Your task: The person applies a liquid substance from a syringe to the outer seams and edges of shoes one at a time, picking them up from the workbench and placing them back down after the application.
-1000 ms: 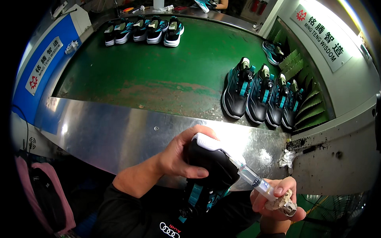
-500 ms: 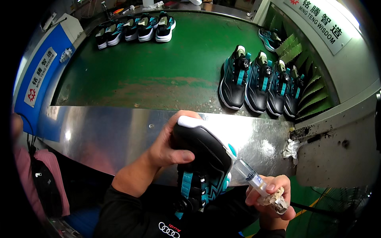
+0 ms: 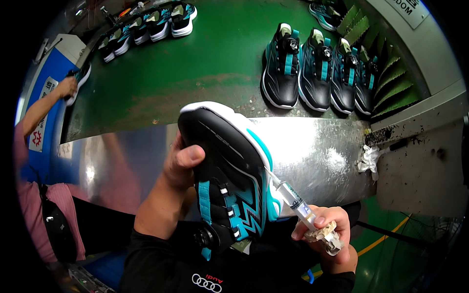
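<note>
My left hand (image 3: 183, 162) grips a black and teal sneaker (image 3: 225, 146) around its far side, thumb on the upper. The sneaker is tilted, toe away from me, its white and teal sole edge facing right. In my right hand (image 3: 337, 219) is a clear syringe (image 3: 294, 199), its thin tip at the line where the upper meets the sole. A crumpled beige wad (image 3: 323, 236) surrounds the syringe's rear end, so the plunger is mostly hidden.
Sneakers stand on the green conveyor belt (image 3: 215, 63), one row (image 3: 282, 73) at right, another (image 3: 159, 25) at far left. A metal ledge (image 3: 312, 166) borders it. At left, another person's hand (image 3: 67, 88) holds a sneaker (image 3: 83, 84). White crumpled tissue (image 3: 369, 158) hangs at right.
The sneaker has moved up and left in the picture, more of its side showing. The syringe has shifted slightly left along with it. Another person's hand with a sneaker has appeared at left.
</note>
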### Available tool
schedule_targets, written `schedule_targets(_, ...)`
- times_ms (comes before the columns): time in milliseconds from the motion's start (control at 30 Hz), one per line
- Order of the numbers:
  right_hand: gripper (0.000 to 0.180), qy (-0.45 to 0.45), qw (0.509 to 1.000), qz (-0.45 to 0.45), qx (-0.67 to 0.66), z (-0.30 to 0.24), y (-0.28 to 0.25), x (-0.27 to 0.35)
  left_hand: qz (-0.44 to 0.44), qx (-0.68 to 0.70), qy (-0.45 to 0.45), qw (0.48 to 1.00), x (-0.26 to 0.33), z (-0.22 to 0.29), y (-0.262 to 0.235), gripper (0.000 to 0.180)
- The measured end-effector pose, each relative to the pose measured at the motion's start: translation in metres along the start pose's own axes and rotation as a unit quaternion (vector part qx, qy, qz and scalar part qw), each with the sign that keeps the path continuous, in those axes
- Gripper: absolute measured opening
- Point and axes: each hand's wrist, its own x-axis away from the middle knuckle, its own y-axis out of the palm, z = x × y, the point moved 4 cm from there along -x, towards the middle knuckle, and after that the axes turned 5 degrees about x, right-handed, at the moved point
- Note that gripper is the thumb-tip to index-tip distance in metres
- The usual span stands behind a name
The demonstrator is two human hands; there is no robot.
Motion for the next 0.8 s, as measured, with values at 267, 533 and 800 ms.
schedule_targets(267, 0.073, 0.050, 0.999, -0.009, 0.007, 0.009, -0.011, 0.018, 0.005, 0.020, -0.001, 1.000, -0.008, -0.003, -0.010, 0.061)
schedule_targets(533, 0.072, 0.072, 0.997, 0.006, 0.013, 0.012, -0.009, 0.041, 0.011, 0.093, -0.052, 0.994, -0.011, -0.011, -0.019, 0.057)
schedule_targets(800, 0.071, 0.066, 0.997, 0.006, 0.043, 0.010, -0.006, 0.058, 0.004, 0.157, -0.066, 0.985, -0.017, -0.011, -0.009, 0.052)
